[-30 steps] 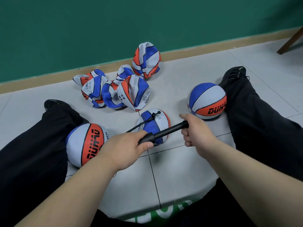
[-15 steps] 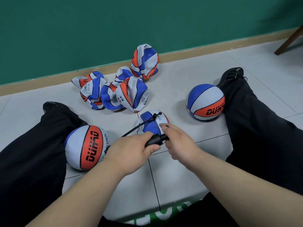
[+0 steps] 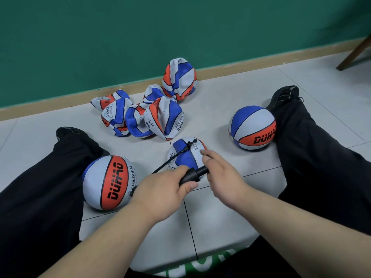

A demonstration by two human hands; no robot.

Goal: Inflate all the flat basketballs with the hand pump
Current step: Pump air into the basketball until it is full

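Observation:
My left hand (image 3: 162, 189) grips the body of the black hand pump (image 3: 190, 176). My right hand (image 3: 220, 175) grips the pump's handle, pushed in close to the body. A thin black hose (image 3: 170, 159) runs from the pump to the valve on top of a partly filled blue, white and orange basketball (image 3: 184, 155) just beyond my hands. A round basketball (image 3: 108, 182) lies against my left leg. Another round basketball (image 3: 253, 127) rests by my right leg. Several crumpled flat basketballs (image 3: 144, 113) are heaped near the wall.
I sit on a grey tiled floor (image 3: 220, 217) with my black-trousered legs (image 3: 321, 167) spread to either side. A green wall with a tan skirting board (image 3: 241, 67) runs behind the balls. A wooden furniture leg (image 3: 353, 55) stands at the far right.
My right hand has pushed the pump handle in towards my left hand, so the extended shaft is no longer visible. The balls stay where they were.

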